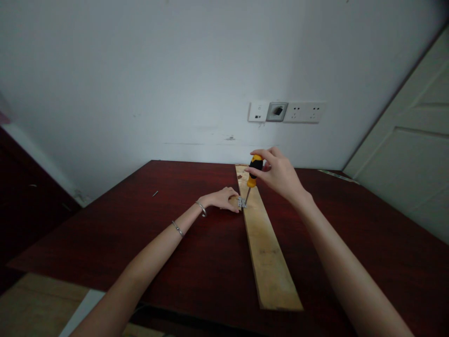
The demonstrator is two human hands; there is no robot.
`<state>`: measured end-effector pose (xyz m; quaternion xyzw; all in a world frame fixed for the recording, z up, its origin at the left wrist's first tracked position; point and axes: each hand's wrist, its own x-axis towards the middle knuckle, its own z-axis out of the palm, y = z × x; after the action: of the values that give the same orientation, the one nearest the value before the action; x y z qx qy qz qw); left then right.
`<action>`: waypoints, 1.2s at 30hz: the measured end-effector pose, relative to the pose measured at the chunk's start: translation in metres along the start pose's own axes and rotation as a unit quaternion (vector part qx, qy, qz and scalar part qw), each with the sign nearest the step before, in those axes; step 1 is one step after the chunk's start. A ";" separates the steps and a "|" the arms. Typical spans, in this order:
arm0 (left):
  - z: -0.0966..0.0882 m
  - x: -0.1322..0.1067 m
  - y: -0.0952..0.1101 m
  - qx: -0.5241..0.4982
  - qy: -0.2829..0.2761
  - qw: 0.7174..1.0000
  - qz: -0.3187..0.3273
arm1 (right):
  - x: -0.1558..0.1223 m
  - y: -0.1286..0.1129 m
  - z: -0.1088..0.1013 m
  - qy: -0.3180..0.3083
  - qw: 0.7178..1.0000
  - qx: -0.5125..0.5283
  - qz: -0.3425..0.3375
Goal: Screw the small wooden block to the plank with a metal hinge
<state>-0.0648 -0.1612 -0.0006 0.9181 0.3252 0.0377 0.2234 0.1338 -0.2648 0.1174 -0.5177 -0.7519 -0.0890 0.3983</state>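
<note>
My right hand [277,171] grips a yellow and black screwdriver [256,168] by its handle, tilted, with the shaft pointing down. Its tip meets a small silver metal hinge [242,202] at the left edge of a long wooden board [268,252]. On the hinge's other side, my left hand [223,198] is closed around a small wooden block [234,201], thumb and fingers on opposite sides of it. The hinge spans the block and the board. Any screw under the screwdriver tip is too small to make out.
The dark red table [196,252] carries the board, and a small thin metal piece [155,193] lies on its left part. Behind it rises a white wall with a row of sockets [303,112]. A white panelled door [414,131] stands at the right.
</note>
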 end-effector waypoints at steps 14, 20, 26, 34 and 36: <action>0.001 -0.002 0.001 -0.003 0.010 1.000 0.011 | 0.000 0.001 0.001 0.001 1.000 0.004 0.005; 0.003 0.002 -0.003 0.006 0.013 1.000 0.018 | 0.001 0.003 0.005 -0.010 0.999 0.030 -0.007; 0.002 0.001 -0.002 0.005 0.013 1.000 0.019 | 0.000 -0.003 0.001 -0.010 1.000 -0.003 -0.006; 0.001 0.001 -0.001 0.001 0.006 1.000 0.019 | 0.000 0.000 0.001 -0.025 0.999 0.042 -0.007; 0.001 0.000 0.000 0.003 0.006 1.000 0.015 | 0.000 -0.001 0.002 -0.026 0.999 0.031 -0.004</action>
<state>-0.0646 -0.1610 -0.0017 0.9234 0.3126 0.0456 0.2178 0.1319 -0.2647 0.1163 -0.5044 -0.7664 -0.0540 0.3940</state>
